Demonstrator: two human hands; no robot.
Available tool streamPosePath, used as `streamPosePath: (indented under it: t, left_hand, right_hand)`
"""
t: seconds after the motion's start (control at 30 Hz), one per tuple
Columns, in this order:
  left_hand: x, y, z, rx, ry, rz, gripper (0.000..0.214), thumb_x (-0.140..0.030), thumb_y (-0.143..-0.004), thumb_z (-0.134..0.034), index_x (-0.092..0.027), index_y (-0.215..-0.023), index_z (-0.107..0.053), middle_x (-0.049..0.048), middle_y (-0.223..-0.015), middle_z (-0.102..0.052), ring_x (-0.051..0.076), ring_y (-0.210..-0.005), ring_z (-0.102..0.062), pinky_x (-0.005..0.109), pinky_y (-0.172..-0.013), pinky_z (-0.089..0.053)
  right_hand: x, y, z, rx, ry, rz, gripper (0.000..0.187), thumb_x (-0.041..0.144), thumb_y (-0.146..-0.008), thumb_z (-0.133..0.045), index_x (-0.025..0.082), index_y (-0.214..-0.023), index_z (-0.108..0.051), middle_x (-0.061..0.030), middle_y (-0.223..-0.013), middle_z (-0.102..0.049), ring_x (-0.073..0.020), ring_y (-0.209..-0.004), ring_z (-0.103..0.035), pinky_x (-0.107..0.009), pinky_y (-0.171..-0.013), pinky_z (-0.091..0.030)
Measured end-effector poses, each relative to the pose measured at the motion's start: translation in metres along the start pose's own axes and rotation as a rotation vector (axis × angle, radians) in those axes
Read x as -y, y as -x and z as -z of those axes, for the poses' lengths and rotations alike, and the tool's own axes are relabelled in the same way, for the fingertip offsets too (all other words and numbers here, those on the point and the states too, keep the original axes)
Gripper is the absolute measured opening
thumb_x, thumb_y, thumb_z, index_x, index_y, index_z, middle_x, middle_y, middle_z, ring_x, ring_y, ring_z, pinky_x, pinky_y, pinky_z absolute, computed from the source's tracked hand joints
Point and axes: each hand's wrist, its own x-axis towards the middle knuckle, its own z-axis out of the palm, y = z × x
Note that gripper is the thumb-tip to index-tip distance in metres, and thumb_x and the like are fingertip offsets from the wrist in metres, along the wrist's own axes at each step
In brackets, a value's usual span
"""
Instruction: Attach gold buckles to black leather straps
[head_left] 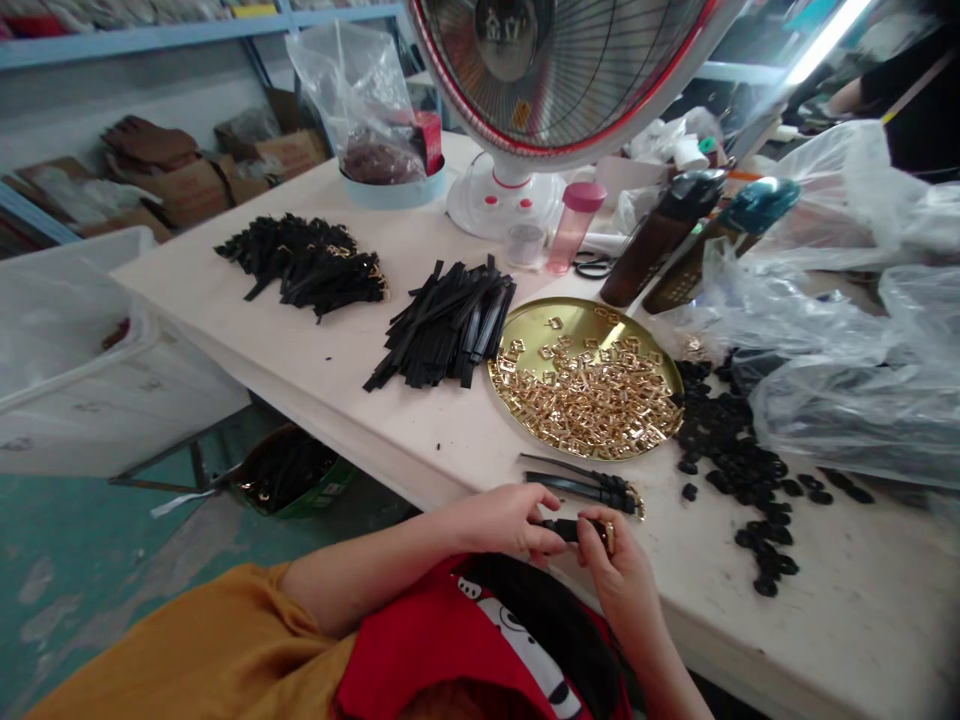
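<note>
Between my two hands, at the table's front edge, is a short black strap (pixel 561 530) with a gold buckle at its right end. My left hand (pixel 517 522) grips the strap's left part between thumb and fingers. My right hand (pixel 611 555) pinches the buckle end. Just beyond them lie a few black straps with gold buckles (pixel 592 487). Behind these stands a round gold tray (pixel 525 325) heaped with small gold buckles (pixel 592 400). A pile of plain black straps (pixel 450 325) lies left of the tray, and small black loops (pixel 739 450) are scattered to its right.
A pile of buckled straps (pixel 307 260) lies farther left. A heater-like fan (pixel 510 200), a pink-lidded bottle (pixel 574 230) and two dark bottles (pixel 660 240) stand at the back. Plastic bags (pixel 840 400) crowd the right. A white bin (pixel 90 400) stands left of the table (pixel 360 440).
</note>
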Motion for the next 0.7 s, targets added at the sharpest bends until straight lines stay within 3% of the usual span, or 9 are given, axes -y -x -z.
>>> streamPosePath:
  t: [0.13,0.33,0.5,0.7]
  left_hand:
    - [0.009,-0.002,0.004,0.071,0.195,0.026,0.023,-0.023,-0.073,-0.051,-0.012,-0.094,-0.055,0.0003,-0.067,-0.06,0.011,-0.062,-0.057,0.021,-0.06,-0.042]
    - [0.011,-0.007,-0.003,0.026,0.222,0.022,0.021,-0.023,-0.073,-0.056,-0.012,-0.091,-0.056,-0.0014,-0.063,-0.057,0.01,-0.06,-0.058,0.021,-0.059,-0.042]
    - [0.0,-0.005,-0.01,0.007,0.17,0.03,0.018,-0.019,-0.074,-0.052,-0.011,-0.09,-0.057,-0.0017,-0.064,-0.056,0.008,-0.057,-0.056,0.02,-0.057,-0.043]
    - [0.001,-0.004,-0.005,0.096,0.114,-0.04,0.03,-0.009,-0.072,-0.047,-0.012,-0.1,-0.055,0.0,-0.075,-0.059,0.009,-0.068,-0.057,0.021,-0.065,-0.045]
  right_hand:
    - [-0.005,0.001,-0.001,-0.068,0.094,0.027,0.022,0.041,-0.077,-0.049,0.02,-0.083,-0.049,0.0025,-0.057,-0.05,-0.0145,-0.05,-0.048,-0.027,-0.048,-0.039]
    - [-0.004,0.004,0.006,0.107,0.152,0.154,0.017,0.037,-0.082,-0.045,0.021,-0.079,-0.049,0.0009,-0.064,-0.051,-0.0143,-0.058,-0.048,-0.026,-0.055,-0.04]
    - [-0.004,0.009,0.013,0.18,0.151,0.146,0.015,0.036,-0.082,-0.047,0.021,-0.079,-0.051,0.0007,-0.066,-0.053,-0.0147,-0.059,-0.048,-0.026,-0.055,-0.039]
    - [-0.005,0.009,0.004,0.024,0.008,0.054,0.02,0.04,-0.078,-0.05,0.021,-0.073,-0.052,0.001,-0.062,-0.052,-0.0153,-0.057,-0.048,-0.027,-0.054,-0.04]
